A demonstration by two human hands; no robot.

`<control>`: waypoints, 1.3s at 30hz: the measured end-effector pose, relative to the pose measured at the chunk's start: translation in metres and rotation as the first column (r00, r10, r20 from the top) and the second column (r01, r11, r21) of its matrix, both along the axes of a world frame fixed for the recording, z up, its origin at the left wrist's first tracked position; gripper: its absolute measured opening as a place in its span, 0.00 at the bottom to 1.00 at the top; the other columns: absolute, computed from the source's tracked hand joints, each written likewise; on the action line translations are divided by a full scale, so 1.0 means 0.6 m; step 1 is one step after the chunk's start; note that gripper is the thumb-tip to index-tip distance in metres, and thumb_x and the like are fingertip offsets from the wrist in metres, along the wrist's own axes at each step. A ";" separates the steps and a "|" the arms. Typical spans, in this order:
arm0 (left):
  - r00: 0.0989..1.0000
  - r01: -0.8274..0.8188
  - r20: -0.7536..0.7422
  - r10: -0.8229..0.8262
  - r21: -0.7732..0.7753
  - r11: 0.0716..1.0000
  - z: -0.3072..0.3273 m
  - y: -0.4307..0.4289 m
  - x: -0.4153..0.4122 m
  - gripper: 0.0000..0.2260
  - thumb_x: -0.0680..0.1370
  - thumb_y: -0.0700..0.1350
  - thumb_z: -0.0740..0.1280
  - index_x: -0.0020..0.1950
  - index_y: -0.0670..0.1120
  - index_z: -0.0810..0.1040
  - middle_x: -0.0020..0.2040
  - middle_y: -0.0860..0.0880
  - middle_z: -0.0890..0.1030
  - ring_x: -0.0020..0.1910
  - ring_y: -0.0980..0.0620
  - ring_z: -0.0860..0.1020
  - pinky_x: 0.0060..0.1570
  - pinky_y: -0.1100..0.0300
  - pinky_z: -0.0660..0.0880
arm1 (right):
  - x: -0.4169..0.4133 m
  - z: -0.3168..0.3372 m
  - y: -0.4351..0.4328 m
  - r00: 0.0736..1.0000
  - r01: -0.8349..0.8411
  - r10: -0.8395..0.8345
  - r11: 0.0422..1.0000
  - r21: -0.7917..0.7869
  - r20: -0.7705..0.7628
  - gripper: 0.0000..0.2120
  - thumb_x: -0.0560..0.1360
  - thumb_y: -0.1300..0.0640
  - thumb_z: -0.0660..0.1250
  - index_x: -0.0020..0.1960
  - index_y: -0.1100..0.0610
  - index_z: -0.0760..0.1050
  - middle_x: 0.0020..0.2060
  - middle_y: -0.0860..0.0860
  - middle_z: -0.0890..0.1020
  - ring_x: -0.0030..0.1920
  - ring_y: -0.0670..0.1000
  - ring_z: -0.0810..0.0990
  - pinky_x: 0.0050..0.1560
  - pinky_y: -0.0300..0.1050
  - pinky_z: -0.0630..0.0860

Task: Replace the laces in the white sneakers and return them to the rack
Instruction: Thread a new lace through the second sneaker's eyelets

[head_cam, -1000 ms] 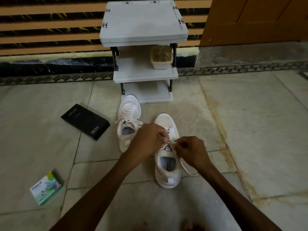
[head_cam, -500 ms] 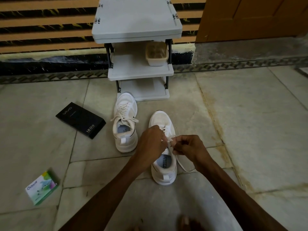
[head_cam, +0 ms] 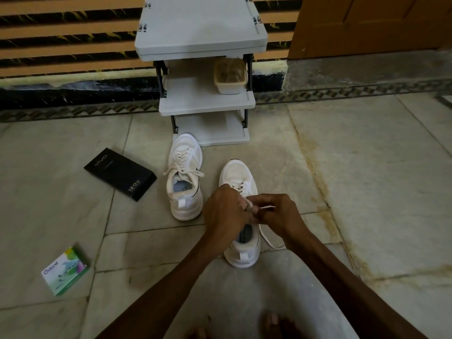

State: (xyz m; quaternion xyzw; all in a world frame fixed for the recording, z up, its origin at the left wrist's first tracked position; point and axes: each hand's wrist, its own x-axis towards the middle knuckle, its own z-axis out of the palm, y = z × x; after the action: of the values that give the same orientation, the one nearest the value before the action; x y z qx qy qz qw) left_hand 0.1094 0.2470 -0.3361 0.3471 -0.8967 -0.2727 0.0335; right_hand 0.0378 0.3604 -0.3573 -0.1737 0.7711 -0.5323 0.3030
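Farthest left of the shoe rack (head_cam: 203, 94), and well out in front of it on the tiled floor (head_cam: 367, 192), lies a green and white Odonil box (head_cam: 64, 271). Closer to the rack, also to its left and in front, a black vivo 120W box (head_cam: 119, 173) lies flat at an angle.

Straight in front of the rack's bottom shelf stands the laced sneaker (head_cam: 186, 177). Its toe is just beside the shelf's left front corner, its heel points away from the rack, and its lace ends hang loose over both sides.

The rack itself is grey-white with three shelves and stands against the striped wall. On the right of its middle shelf sits a pale plastic container (head_cam: 230, 75).

In front of the rack and slightly right of the laced sneaker stands the second white sneaker (head_cam: 238, 177), toe towards the rack, apart from its mate. Both hands meet over its tongue. The left hand (head_cam: 223, 211) is seen from the back, its fingers curled down onto the lace (head_cam: 249, 204), though the fingertips are hidden. The right hand (head_cam: 281, 214), on the side farther right of the rack, has its fingers (head_cam: 266, 200) bent and pinches the same lace. One loose end trails onto the floor by the sneaker's right side.

Bare toes (head_cam: 271, 319) show at the bottom edge, farthest from the rack. To the rack's right, a brown wooden door (head_cam: 367, 23) stands behind a stone step.
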 end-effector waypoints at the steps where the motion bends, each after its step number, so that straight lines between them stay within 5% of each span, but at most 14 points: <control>1: 1.000 -0.005 0.007 0.005 0.010 1.000 0.003 0.004 0.001 0.08 0.73 0.44 0.70 0.51 0.46 0.81 0.51 0.52 0.80 0.51 0.53 0.77 0.42 0.65 0.66 | 0.001 0.000 0.001 0.999 0.021 -0.020 1.000 -0.016 0.042 0.10 0.74 0.70 0.69 0.50 0.59 0.84 0.41 0.53 0.85 0.40 0.49 0.85 0.39 0.36 0.80; 4: 0.999 -0.045 -0.018 0.045 0.016 0.999 -0.001 0.012 0.004 0.08 0.71 0.45 0.73 0.48 0.45 0.80 0.48 0.52 0.81 0.51 0.53 0.79 0.45 0.63 0.69 | 0.000 -0.007 0.001 0.999 0.032 -0.032 0.999 -0.012 0.036 0.08 0.73 0.69 0.70 0.49 0.61 0.84 0.40 0.55 0.85 0.40 0.49 0.85 0.39 0.35 0.79; 9: 0.985 -0.165 -0.024 0.169 0.102 0.981 -0.003 0.019 -0.001 0.10 0.70 0.48 0.75 0.47 0.47 0.80 0.44 0.54 0.79 0.45 0.55 0.78 0.44 0.61 0.71 | -0.003 -0.017 -0.007 0.971 -0.009 0.035 0.994 0.109 -0.237 0.08 0.69 0.65 0.75 0.46 0.54 0.85 0.37 0.48 0.85 0.37 0.44 0.84 0.41 0.39 0.82; 13: 0.962 -0.268 0.089 0.257 0.466 0.843 -0.007 -0.006 -0.005 0.03 0.75 0.44 0.70 0.42 0.48 0.83 0.46 0.48 0.84 0.46 0.49 0.81 0.52 0.54 0.79 | -0.012 -0.017 -0.008 0.979 0.000 0.020 0.995 0.099 -0.204 0.09 0.66 0.65 0.78 0.42 0.54 0.83 0.35 0.49 0.84 0.34 0.45 0.84 0.39 0.43 0.83; 16: 0.960 -0.276 0.154 0.233 0.657 0.702 0.004 -0.029 -0.005 0.07 0.74 0.38 0.70 0.52 0.40 0.83 0.53 0.40 0.83 0.52 0.43 0.81 0.58 0.49 0.77 | -0.007 -0.021 -0.013 0.957 0.006 0.036 0.990 0.141 -0.288 0.10 0.64 0.62 0.80 0.39 0.51 0.82 0.33 0.44 0.83 0.32 0.39 0.81 0.37 0.36 0.80; 20: 0.986 -0.164 0.093 0.136 0.530 0.832 -0.003 -0.033 -0.003 0.05 0.74 0.41 0.70 0.40 0.48 0.85 0.47 0.46 0.85 0.50 0.46 0.81 0.57 0.52 0.77 | -0.013 -0.021 -0.013 0.953 -0.017 0.065 0.986 0.164 -0.297 0.09 0.65 0.60 0.80 0.39 0.51 0.81 0.33 0.43 0.82 0.32 0.38 0.81 0.38 0.33 0.79; 23: 0.993 -0.117 0.070 0.097 0.418 0.901 -0.006 -0.025 -0.002 0.05 0.75 0.45 0.70 0.43 0.50 0.86 0.44 0.51 0.85 0.47 0.50 0.82 0.51 0.58 0.78 | -0.026 -0.025 -0.008 0.969 -0.031 0.057 0.993 0.111 -0.242 0.06 0.67 0.65 0.77 0.41 0.57 0.84 0.34 0.48 0.85 0.35 0.43 0.84 0.43 0.41 0.82; 32: 0.996 0.009 0.083 -0.039 0.328 0.945 -0.006 -0.039 -0.002 0.04 0.73 0.45 0.72 0.43 0.52 0.86 0.44 0.52 0.86 0.47 0.52 0.81 0.48 0.59 0.77 | -0.033 -0.015 -0.019 0.914 0.000 0.057 0.990 0.139 -0.401 0.11 0.66 0.71 0.65 0.35 0.55 0.76 0.32 0.47 0.80 0.33 0.47 0.80 0.37 0.51 0.81; 35: 0.995 0.021 0.084 -0.051 0.324 0.946 -0.007 -0.040 -0.002 0.04 0.73 0.43 0.71 0.42 0.51 0.86 0.44 0.52 0.86 0.47 0.51 0.82 0.46 0.61 0.76 | -0.066 0.000 -0.009 0.945 -0.007 0.065 0.984 0.180 -0.319 0.11 0.68 0.74 0.63 0.38 0.59 0.76 0.32 0.51 0.81 0.33 0.54 0.83 0.37 0.54 0.82; 39: 0.991 0.046 0.105 -0.078 0.280 0.959 -0.007 -0.037 -0.005 0.06 0.73 0.41 0.70 0.42 0.49 0.86 0.43 0.50 0.85 0.46 0.50 0.81 0.41 0.64 0.70 | -0.066 0.013 -0.001 0.953 -0.177 0.222 0.960 0.216 -0.206 0.07 0.70 0.70 0.70 0.40 0.59 0.81 0.35 0.53 0.84 0.35 0.53 0.84 0.40 0.47 0.83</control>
State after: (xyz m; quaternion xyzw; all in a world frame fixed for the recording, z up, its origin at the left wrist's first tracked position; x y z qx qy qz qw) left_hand 0.1064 0.2247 -0.3405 0.3353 -0.8606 -0.3758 -0.0755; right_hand -0.0017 0.3599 -0.3498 -0.2805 0.8277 -0.3972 0.2802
